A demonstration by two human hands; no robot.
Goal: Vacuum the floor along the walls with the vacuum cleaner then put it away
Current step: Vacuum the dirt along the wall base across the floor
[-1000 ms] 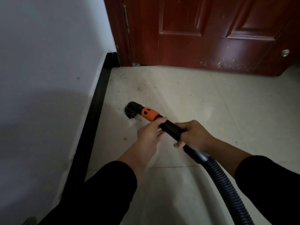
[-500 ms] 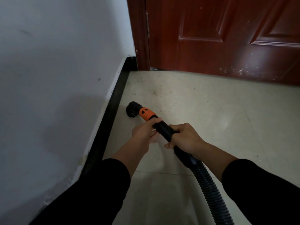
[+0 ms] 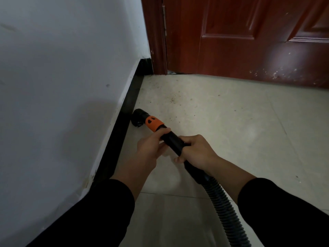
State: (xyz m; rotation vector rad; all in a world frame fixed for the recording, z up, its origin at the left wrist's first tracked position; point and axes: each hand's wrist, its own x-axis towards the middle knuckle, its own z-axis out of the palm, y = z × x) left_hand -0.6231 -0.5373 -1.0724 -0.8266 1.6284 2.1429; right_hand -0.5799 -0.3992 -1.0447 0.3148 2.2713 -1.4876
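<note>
The vacuum's black nozzle (image 3: 138, 117) rests on the tiled floor, right against the black skirting board (image 3: 124, 118). An orange collar (image 3: 153, 123) joins the nozzle to a black wand tube (image 3: 173, 139). My left hand (image 3: 151, 145) grips the tube just behind the collar. My right hand (image 3: 195, 151) grips it further back, where the ribbed black hose (image 3: 224, 213) begins. The hose runs off the bottom edge. The vacuum's body is out of view.
A white wall (image 3: 62, 86) fills the left side. A closed red-brown door (image 3: 249, 41) stands ahead, in its frame (image 3: 154, 36). Dirt specks (image 3: 175, 99) lie on the cream tiles (image 3: 231, 122) near the corner.
The nozzle has moved left across the floor, from open tile to the skirting board. Both hands keep their grip on the tube. The view has closed in on the corner.
</note>
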